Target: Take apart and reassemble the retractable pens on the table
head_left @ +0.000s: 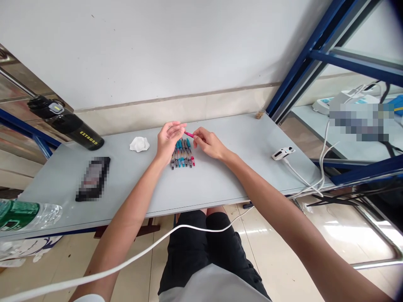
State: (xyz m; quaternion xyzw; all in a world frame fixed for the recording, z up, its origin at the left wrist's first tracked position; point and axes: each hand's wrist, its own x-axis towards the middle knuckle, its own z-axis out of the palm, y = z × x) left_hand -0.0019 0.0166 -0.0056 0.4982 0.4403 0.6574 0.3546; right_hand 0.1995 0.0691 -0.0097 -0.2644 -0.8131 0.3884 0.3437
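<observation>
A slim pink pen part [189, 134] spans the gap between my two hands above the table. Its left end meets the fingers of my left hand [168, 140], which are closed around that end. My right hand [209, 143] pinches the other end between thumb and fingers. Just below them, several pens [181, 156] lie side by side in a row, with teal, grey and dark parts and one red piece at the near right. My left hand hides part of the row's far left side.
A crumpled white tissue [139, 144], a black phone-like object [93, 179], a dark bottle [71, 121] and a clear green-labelled bottle [30, 214] are on the left. At right lies a white clip-like device [282, 153] with a cable. A white cable [189, 227] crosses before me.
</observation>
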